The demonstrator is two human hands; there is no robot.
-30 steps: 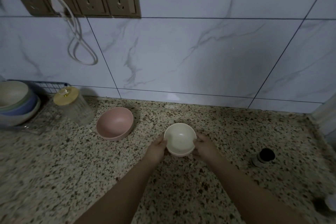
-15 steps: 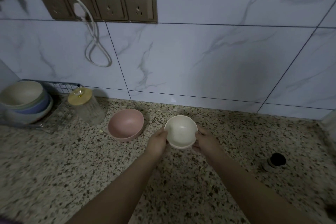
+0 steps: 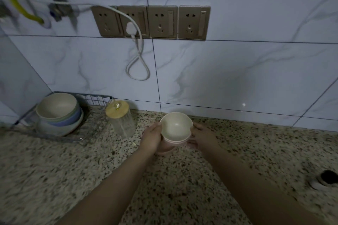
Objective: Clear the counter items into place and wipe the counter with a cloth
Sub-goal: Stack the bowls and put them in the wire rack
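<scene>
Both hands are clamped on one stack: left hand (image 3: 151,138) is curled round the 9 o'clock side of the cream bowl (image 3: 176,127), right hand (image 3: 202,138) round its 3 o'clock side. Cream bowl is nested in the pink bowl (image 3: 167,149), of which only a lower rim is seen, at the counter's centre by the wall. Speckled counter (image 3: 73,170) lies beneath. Glass jar (image 3: 122,120) with yellow lid is listed at 9 o'clock, just beside the left hand. Wire rack (image 3: 95,97) holding stacked bowls (image 3: 58,111) is placed further toward 9 o'clock. Wall sockets (image 3: 162,22) are mounted at 12 o'clock. Small dark-topped item (image 3: 324,181), blurred, is noted at 4 o'clock.
</scene>
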